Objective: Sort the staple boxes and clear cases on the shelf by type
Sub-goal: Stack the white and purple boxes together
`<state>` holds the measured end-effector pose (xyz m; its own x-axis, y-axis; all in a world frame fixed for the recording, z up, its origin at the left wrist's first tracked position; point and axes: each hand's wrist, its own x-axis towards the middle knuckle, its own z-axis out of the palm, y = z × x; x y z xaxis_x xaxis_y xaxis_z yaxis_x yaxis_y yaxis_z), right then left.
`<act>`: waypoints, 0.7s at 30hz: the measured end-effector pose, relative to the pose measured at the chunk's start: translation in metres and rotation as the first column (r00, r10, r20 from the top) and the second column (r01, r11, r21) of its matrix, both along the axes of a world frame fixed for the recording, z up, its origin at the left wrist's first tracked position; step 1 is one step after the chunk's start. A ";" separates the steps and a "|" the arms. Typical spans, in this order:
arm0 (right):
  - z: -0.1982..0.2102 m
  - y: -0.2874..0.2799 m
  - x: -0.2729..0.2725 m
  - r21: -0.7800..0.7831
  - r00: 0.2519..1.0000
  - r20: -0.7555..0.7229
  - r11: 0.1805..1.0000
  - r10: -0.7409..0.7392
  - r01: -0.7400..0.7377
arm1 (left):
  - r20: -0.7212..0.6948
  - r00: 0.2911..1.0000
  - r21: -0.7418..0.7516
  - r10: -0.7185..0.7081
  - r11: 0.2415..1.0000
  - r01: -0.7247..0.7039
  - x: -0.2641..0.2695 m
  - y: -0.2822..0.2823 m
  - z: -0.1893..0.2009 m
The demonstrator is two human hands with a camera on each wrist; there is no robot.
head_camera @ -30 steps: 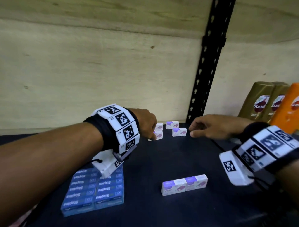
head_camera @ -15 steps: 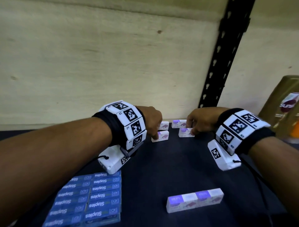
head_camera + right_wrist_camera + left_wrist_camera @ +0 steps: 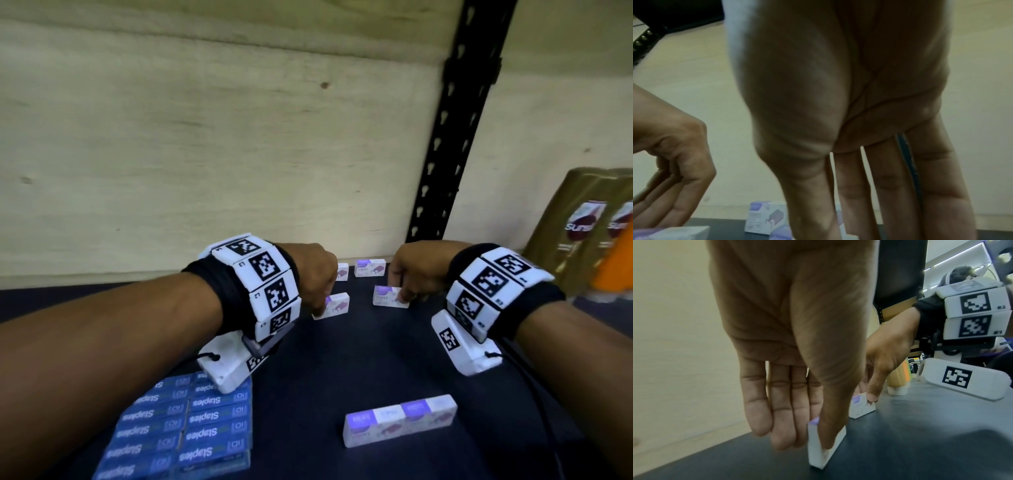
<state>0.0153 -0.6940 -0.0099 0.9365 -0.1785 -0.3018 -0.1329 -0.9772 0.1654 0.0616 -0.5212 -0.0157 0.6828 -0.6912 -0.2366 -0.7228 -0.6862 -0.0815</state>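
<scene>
Two small white-and-purple staple boxes stand mid-shelf. My left hand pinches the left box between thumb and fingers; the left wrist view shows the thumb on that box's front face. My right hand pinches the right box the same way, as the left wrist view shows on this box. Two more such boxes stand at the back wall. A joined pair lies near the front. Blue "Staples" packs are grouped at front left.
The dark shelf surface ends at a pale wooden back wall. A black perforated upright stands behind my right hand. Gold shampoo bottles and an orange bottle stand at the far right.
My right hand came in from the right and closed on the right box. My left hand stayed on its box. Both boxes have shifted slightly away from the back wall.
</scene>
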 end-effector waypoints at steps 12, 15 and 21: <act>0.001 0.009 -0.058 0.134 0.999 -0.038 0.991 0.012 -0.007 | -0.097 0.994 0.033 -0.042 0.998 0.045 -0.059 0.029 0.002; 0.002 0.012 -0.075 0.146 0.999 -0.040 0.989 0.022 -0.016 | -0.122 0.992 0.026 -0.040 0.999 0.044 -0.069 0.038 0.003; 0.006 0.017 -0.102 0.123 0.997 -0.062 0.992 0.034 -0.026 | -0.150 0.988 0.017 -0.036 0.999 0.039 -0.086 0.046 0.000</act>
<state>-0.0865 -0.6767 -0.0034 0.9189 -0.1087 -0.3793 -0.0960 -0.9940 0.0524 -0.0245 -0.4753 -0.0154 0.6125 -0.7097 -0.3480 -0.7531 -0.6578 0.0161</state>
